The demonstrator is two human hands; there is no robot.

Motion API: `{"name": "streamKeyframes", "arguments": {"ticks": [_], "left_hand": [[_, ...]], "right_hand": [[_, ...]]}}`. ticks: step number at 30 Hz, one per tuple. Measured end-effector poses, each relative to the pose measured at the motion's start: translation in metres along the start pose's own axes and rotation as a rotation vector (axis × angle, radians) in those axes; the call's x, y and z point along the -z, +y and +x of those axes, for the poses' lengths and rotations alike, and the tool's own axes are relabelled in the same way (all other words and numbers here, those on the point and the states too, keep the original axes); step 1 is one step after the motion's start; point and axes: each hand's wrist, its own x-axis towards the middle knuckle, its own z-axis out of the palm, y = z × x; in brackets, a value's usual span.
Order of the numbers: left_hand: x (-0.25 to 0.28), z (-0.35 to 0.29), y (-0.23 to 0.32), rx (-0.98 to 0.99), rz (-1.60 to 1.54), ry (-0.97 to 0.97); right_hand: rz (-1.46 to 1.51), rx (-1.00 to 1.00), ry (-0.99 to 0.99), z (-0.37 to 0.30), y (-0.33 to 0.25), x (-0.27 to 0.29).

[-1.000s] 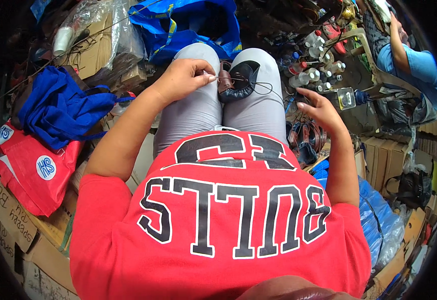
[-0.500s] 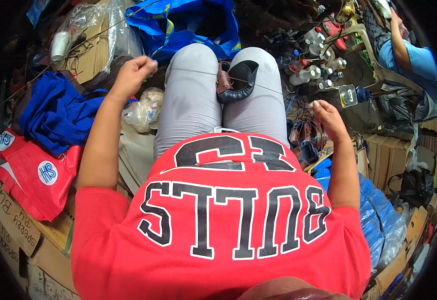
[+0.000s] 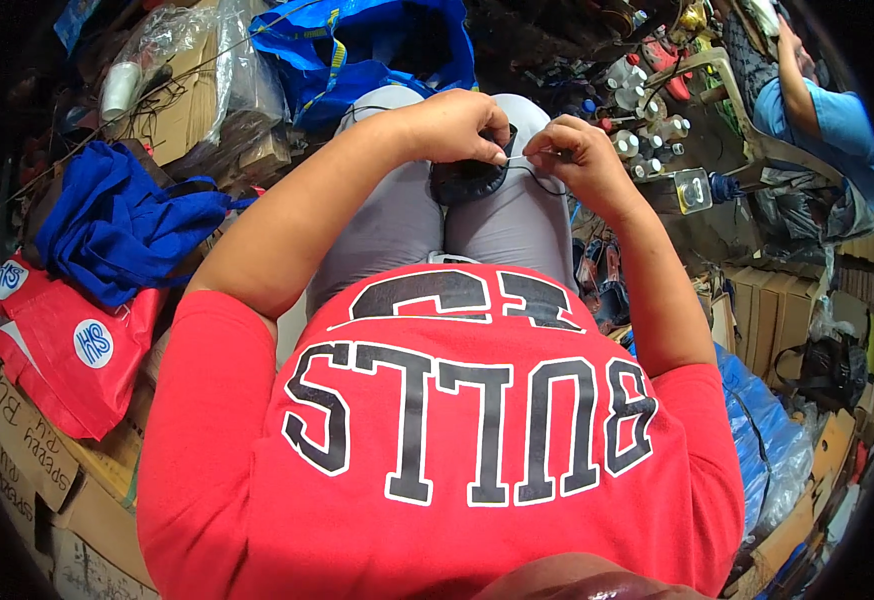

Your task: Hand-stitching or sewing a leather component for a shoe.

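Fingers pinched tight, left hand (image 3: pixel 457 127) and right hand (image 3: pixel 589 168) hold a slim pale needle (image 3: pixel 516 157) between them above a black shoe upper (image 3: pixel 472 188).

The shoe (image 3: pixel 472 187) lies on the lap (image 3: pixel 509 222), left of bottles (image 3: pixel 672 128).

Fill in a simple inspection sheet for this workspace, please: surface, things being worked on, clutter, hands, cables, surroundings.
Surface: the person's lap in grey trousers.
Job's things: a dark shoe-like piece on the lap, partly hidden; a thin pale item between the hands; a dark thread.
Clutter: blue cloth bag and red bag at left; clear bottles at upper right.
Hands: left hand and right hand close together; grip too small to judge.
Cables: no power cable identifiable.
Surroundings: cardboard boxes; another person, blue-sleeved, at upper right.
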Motion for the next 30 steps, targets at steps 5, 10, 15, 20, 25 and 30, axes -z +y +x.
{"name": "streamKeyframes", "arguments": {"ticks": [5, 10, 15, 20, 25, 30], "left_hand": [[-0.003, 0.003, -0.007, 0.039, -0.174, -0.022], [-0.007, 0.005, -0.018, 0.029, -0.348, -0.056], [-0.007, 0.0, -0.023, 0.024, -0.418, -0.144], [-0.004, -0.001, -0.014, 0.008, -0.269, -0.171], [-0.003, 0.002, -0.01, 0.003, -0.17, -0.209], [-0.004, 0.007, -0.009, -0.077, -0.004, -0.16]], "right_hand": [[0.098, -0.015, -0.018, 0.0, 0.003, -0.008], [0.165, 0.035, 0.056, -0.006, 0.017, -0.023], [0.134, 0.048, 0.131, -0.021, 0.006, -0.033], [-0.166, 0.086, 0.146, -0.031, -0.01, -0.031], [-0.521, 0.12, 0.023, -0.023, -0.039, -0.02], [-0.698, 0.186, -0.155, -0.001, -0.045, -0.013]]}}
